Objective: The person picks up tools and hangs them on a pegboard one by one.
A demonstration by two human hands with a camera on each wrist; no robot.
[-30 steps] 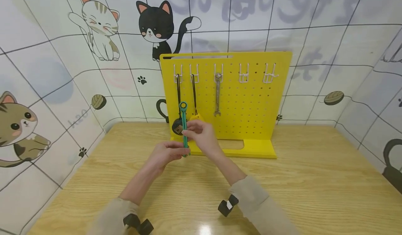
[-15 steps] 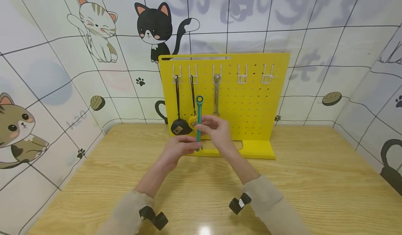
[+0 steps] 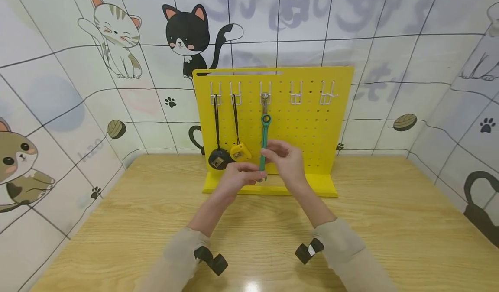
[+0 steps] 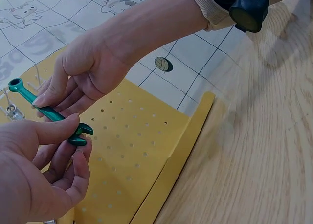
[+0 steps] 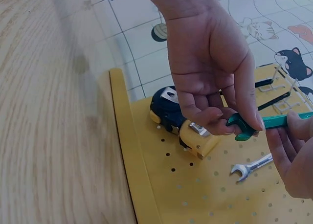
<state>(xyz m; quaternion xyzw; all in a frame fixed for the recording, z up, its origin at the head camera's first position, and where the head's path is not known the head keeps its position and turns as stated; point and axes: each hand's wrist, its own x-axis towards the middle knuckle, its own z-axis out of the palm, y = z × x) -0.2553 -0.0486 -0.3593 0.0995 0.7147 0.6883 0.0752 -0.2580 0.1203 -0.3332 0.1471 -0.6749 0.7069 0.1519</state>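
A green combination wrench [image 3: 264, 138] stands nearly upright in front of the yellow pegboard [image 3: 304, 140], ring end up. My left hand [image 3: 239, 177] pinches it low, near the open jaw end, between thumb and fingers. Higher up the shaft, my right hand [image 3: 287, 160] pinches it too. Both grips show in the left wrist view, where the wrench's green open end [image 4: 80, 135] sticks out past the left thumb. Behind it a silver wrench [image 5: 250, 167] hangs from the middle hook, partly hidden in the head view.
A black tape measure [image 3: 219, 158] and a yellow tape measure [image 3: 240, 152] hang by cords from the two left hooks. Two wire hooks on the right, one of them a white hook [image 3: 296, 93], bear nothing. The board's yellow base [image 3: 323, 186] stands on the wooden table [image 3: 374, 222].
Both hands have carried the green wrench to the right and slightly up, from in front of the tape measures to in front of the silver wrench. Both hands keep their grip.
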